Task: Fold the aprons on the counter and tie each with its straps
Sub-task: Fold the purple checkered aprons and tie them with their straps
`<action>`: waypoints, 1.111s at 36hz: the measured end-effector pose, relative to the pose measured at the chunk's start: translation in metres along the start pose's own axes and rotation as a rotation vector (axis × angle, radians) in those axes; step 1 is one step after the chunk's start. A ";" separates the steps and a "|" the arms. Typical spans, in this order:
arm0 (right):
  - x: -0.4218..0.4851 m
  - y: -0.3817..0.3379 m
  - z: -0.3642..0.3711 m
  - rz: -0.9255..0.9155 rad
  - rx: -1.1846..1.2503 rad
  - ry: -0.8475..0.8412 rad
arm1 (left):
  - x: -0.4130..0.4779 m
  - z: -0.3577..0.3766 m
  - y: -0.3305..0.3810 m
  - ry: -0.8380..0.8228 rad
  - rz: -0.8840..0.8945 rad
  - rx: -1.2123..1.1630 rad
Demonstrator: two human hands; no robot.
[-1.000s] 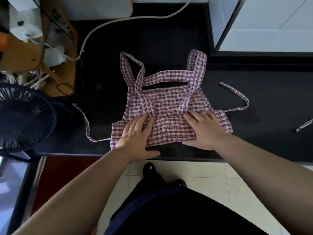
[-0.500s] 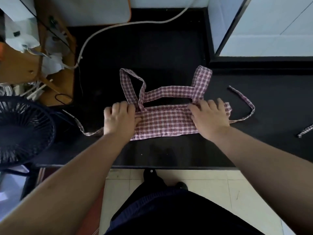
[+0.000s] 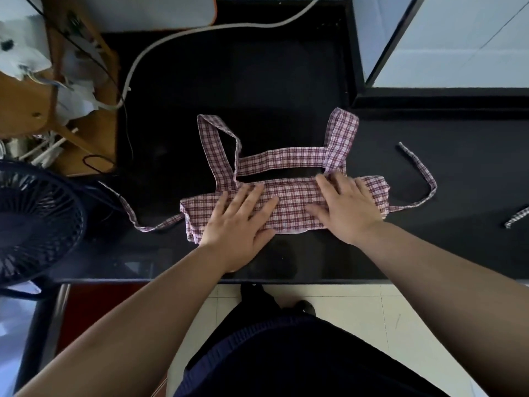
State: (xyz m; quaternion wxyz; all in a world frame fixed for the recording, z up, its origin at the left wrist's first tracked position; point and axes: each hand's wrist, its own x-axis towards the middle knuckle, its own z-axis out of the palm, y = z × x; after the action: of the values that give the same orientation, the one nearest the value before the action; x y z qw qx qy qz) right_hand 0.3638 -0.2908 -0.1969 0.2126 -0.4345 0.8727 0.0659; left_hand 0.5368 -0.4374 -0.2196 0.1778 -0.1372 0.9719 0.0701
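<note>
A red-and-white checked apron (image 3: 289, 202) lies on the black counter (image 3: 286, 81), folded into a narrow band. Its neck loops (image 3: 286, 159) stick out on the far side. One waist strap (image 3: 137, 219) trails to the left and another waist strap (image 3: 420, 173) curls away to the right. My left hand (image 3: 237, 222) presses flat on the left half of the band with straight fingers. My right hand (image 3: 343, 207) presses flat on the right half, fingers spread.
A black fan (image 3: 34, 222) stands at the counter's left end. A white cable (image 3: 183, 38) runs across the back. A wooden stand with clutter (image 3: 43, 96) is at far left. Another checked strap end (image 3: 518, 216) shows at the right edge. White tiled wall (image 3: 458, 38) rises at back right.
The apron has been folded over away from me into a narrower band. Both hands gripped its ends half a second ago and now lie flat on the middle.
</note>
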 end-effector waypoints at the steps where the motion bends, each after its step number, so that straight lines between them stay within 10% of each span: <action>1: -0.001 -0.002 0.000 -0.032 -0.004 0.115 | 0.004 -0.002 -0.001 -0.043 -0.039 -0.032; 3: -0.003 -0.008 0.001 -0.127 -0.018 0.294 | 0.012 -0.007 -0.006 -0.063 -0.051 -0.039; 15: 0.018 -0.021 0.003 0.056 0.019 -0.174 | 0.034 -0.012 -0.027 0.125 -0.062 -0.051; 20: 0.022 -0.036 -0.005 0.089 -0.004 -0.015 | 0.006 0.002 -0.027 0.594 -0.552 -0.280; 26: 0.028 -0.060 -0.012 -0.121 0.314 0.107 | 0.002 -0.019 -0.013 0.488 -1.127 -1.219; 31: 0.039 -0.060 -0.017 -0.043 0.366 0.000 | 0.019 -0.034 -0.023 0.527 -1.516 -1.518; 40: 0.056 -0.054 -0.016 -0.066 0.376 -0.031 | 0.028 -0.027 -0.011 0.638 -1.214 -1.964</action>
State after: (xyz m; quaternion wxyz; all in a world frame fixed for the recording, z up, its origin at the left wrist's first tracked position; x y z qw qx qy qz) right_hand 0.3714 -0.3692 -0.2028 0.3055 -0.4145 0.8515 -0.0988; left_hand 0.5060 -0.4596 -0.2056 -0.2479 -0.6618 0.2801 0.6497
